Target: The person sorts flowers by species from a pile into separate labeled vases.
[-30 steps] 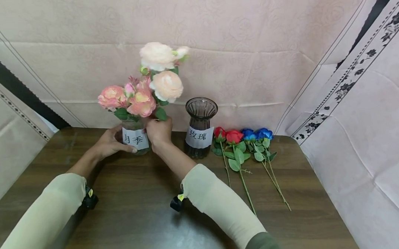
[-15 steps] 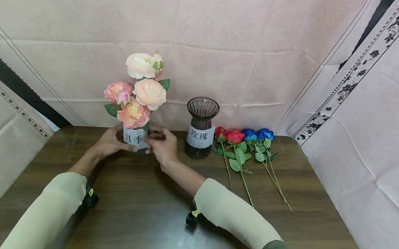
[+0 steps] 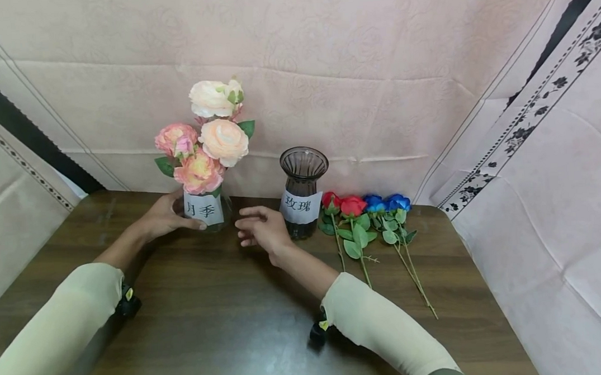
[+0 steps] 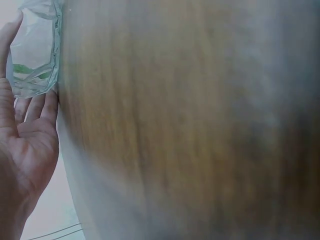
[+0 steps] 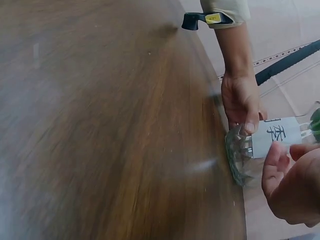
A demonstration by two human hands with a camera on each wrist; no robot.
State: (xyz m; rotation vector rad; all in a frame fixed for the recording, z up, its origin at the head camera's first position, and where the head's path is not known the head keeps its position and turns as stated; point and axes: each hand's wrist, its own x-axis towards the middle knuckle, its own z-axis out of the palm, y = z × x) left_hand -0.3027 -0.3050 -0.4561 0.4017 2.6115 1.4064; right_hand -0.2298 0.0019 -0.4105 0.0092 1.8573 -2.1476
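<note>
A clear glass vase (image 3: 204, 209) with a white paper label stands upright at the back left of the table. It holds pink flowers (image 3: 199, 172) and taller cream flowers (image 3: 223, 141). My left hand (image 3: 165, 218) grips the vase from its left side, thumb across the front and the other fingers behind. In the left wrist view the glass base (image 4: 35, 75) sits between thumb and fingers. My right hand (image 3: 264, 229), fingers loosely bent and holding nothing, hovers between this vase and a dark glass vase (image 3: 301, 207) with its own label.
Red roses (image 3: 353, 206) and blue roses (image 3: 397, 202) lie on the table right of the dark vase, stems pointing toward the front. A pale patterned cloth (image 3: 367, 112) hangs right behind the table's back edge.
My right hand has come away from the clear vase, back to the right. The cream flowers have shifted left and turned, now upright in the vase. My left hand has kept its grip.
</note>
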